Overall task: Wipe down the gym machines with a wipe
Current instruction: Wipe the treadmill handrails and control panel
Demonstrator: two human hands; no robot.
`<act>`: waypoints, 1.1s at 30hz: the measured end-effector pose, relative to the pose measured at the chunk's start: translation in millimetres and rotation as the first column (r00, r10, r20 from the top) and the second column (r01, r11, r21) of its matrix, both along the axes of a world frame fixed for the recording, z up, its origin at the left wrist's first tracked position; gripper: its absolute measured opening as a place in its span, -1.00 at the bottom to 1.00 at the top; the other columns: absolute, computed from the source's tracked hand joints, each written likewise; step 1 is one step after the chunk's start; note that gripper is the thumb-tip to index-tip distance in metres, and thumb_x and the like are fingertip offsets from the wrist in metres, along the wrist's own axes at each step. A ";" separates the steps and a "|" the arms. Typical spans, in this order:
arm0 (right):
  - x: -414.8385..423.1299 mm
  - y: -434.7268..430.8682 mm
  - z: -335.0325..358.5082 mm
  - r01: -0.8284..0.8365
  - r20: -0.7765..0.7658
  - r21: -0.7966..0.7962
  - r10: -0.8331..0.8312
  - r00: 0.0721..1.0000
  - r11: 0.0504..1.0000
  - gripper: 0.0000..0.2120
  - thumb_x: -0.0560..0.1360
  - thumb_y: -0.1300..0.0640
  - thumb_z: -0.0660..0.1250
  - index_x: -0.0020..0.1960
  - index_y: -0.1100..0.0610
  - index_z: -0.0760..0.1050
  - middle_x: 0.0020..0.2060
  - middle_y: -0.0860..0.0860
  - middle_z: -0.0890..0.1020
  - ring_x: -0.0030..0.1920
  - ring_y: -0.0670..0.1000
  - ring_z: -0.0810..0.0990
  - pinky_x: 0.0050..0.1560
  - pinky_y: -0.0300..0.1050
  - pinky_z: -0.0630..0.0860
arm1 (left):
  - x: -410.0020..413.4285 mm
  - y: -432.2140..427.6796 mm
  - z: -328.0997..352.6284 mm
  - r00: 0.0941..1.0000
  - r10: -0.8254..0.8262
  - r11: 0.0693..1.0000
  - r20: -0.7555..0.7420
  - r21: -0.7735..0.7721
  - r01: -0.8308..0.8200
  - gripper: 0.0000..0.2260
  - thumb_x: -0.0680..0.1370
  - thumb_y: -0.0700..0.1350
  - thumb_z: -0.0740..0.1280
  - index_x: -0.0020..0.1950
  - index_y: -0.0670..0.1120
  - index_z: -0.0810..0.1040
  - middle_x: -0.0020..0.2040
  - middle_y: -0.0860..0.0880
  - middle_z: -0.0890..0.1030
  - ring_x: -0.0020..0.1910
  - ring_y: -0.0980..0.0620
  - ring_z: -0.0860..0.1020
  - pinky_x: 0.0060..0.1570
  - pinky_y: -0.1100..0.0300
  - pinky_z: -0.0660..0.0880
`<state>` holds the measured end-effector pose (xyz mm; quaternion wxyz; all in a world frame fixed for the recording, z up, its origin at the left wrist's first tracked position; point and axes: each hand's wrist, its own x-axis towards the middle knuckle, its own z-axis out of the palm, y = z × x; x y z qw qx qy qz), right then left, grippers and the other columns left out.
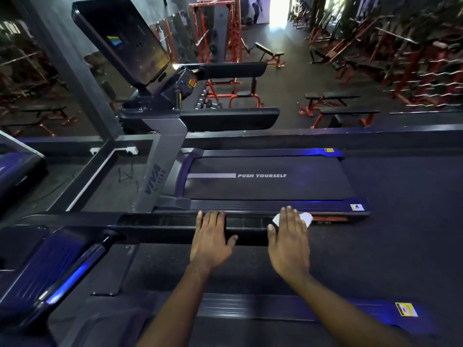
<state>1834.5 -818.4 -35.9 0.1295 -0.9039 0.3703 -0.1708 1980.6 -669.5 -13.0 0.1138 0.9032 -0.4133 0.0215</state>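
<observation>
White wipe [306, 218], black handrail [175, 225], red-orange racks [234, 33].

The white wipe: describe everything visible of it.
The wipe is a small white sheet, thin and soft-looking like paper or cloth, slightly crumpled. It lies on the right part of the black treadmill handrail, pinned under the flat palm and straight fingers of the right hand. Only two corners show, one on each side of the hand; the middle is hidden.

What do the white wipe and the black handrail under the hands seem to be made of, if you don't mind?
Wipe: likely thin paper or nonwoven tissue, matte white, crumpled edges. Handrail: probably moulded plastic or rubbery padding, black, semi-gloss, faint highlights.
</observation>
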 end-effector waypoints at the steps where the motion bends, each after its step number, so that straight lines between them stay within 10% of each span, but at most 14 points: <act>1: 0.8 3.5 0.3 -0.023 -0.007 -0.004 0.022 1.000 1.000 -0.33 0.64 -0.17 -0.08 0.58 0.25 0.21 0.58 0.15 0.25 0.59 0.13 0.16 0.59 0.10 0.06 | -0.4 -0.9 -0.7 1.000 0.004 1.000 0.002 -0.008 -0.004 -0.34 0.57 0.26 0.23 0.55 -0.09 0.25 0.47 -0.05 0.35 0.52 -0.04 0.23 0.60 -0.04 -0.21; 4: -6.4 2.5 -3.9 -0.262 -0.047 -0.049 0.260 0.964 0.964 -0.36 0.67 -0.18 -0.06 0.63 0.16 0.13 0.62 0.04 0.15 0.62 0.04 0.05 0.61 -0.01 -0.08 | 0.4 -2.6 -0.1 1.000 0.005 1.000 0.009 -0.009 -0.005 -0.35 0.57 0.30 0.22 0.53 -0.08 0.28 0.43 -0.03 0.38 0.50 -0.03 0.26 0.60 -0.02 -0.22; 9: 1.7 -22.5 6.5 -0.071 -0.030 0.033 0.072 0.997 0.997 -0.32 0.60 -0.21 -0.10 0.40 0.24 0.46 0.35 0.15 0.54 0.41 0.16 0.42 0.51 0.09 0.25 | 2.0 -3.4 1.8 1.000 0.004 1.000 0.013 0.009 -0.004 -0.36 0.57 0.30 0.24 0.51 -0.09 0.32 0.39 -0.04 0.42 0.46 -0.04 0.31 0.61 -0.04 -0.16; 12: 4.3 -31.9 13.6 -0.251 -0.079 0.012 0.251 0.965 0.968 -0.39 0.63 -0.23 -0.04 0.32 0.18 0.50 0.22 0.08 0.60 0.29 0.11 0.49 0.46 0.04 0.28 | 1.9 -4.5 -2.6 1.000 0.007 1.000 0.023 -0.007 -0.006 -0.37 0.54 0.28 0.30 0.46 -0.10 0.38 0.34 -0.07 0.47 0.43 -0.10 0.38 0.60 -0.07 -0.08; 17: 14.7 -72.1 46.7 -0.349 -0.243 0.351 0.445 0.862 0.869 -0.46 0.69 -0.23 -0.06 0.22 0.11 0.53 0.24 0.11 0.62 0.28 0.16 0.54 0.23 0.02 0.43 | 7.7 -5.6 -7.6 1.000 0.014 1.000 0.027 0.008 -0.014 -0.35 0.52 0.29 0.31 0.47 -0.08 0.37 0.38 -0.06 0.46 0.45 -0.09 0.36 0.59 -0.05 -0.10; 22: 55.8 -76.3 72.0 -0.276 -0.470 0.504 0.528 0.707 0.818 -0.23 0.61 -0.40 -0.20 0.55 0.05 0.34 0.56 0.13 0.30 0.55 0.19 0.25 0.51 0.13 0.20 | -5.4 -2.8 -10.3 0.992 0.102 0.987 -0.071 -0.116 -0.110 -0.16 0.45 0.40 0.08 0.59 -0.08 0.23 0.54 -0.05 0.32 0.58 -0.04 0.18 0.54 0.04 -0.31; 28: 105.3 -41.8 65.0 -0.410 -0.334 0.618 0.697 0.635 0.670 -0.33 0.65 -0.35 -0.07 0.55 0.04 0.33 0.57 0.10 0.28 0.56 0.14 0.25 0.52 0.01 0.18 | -14.3 31.5 -22.9 0.867 0.475 0.770 -0.152 -0.405 -0.493 -0.44 0.60 -0.07 0.34 0.54 -0.23 0.30 0.53 -0.18 0.32 0.54 -0.19 0.24 0.57 -0.22 -0.01; 33: 136.5 28.5 50.1 -0.729 -0.255 0.394 0.828 0.499 0.560 -0.37 0.70 -0.17 0.02 0.63 0.19 0.05 0.62 0.14 0.13 0.60 0.12 0.12 0.58 -0.02 0.07 | 9.2 72.2 -30.1 0.748 0.641 0.657 -0.171 -0.380 -0.651 -0.49 0.53 -0.29 0.37 0.48 -0.26 0.39 0.46 -0.22 0.41 0.48 -0.22 0.33 0.54 -0.25 0.13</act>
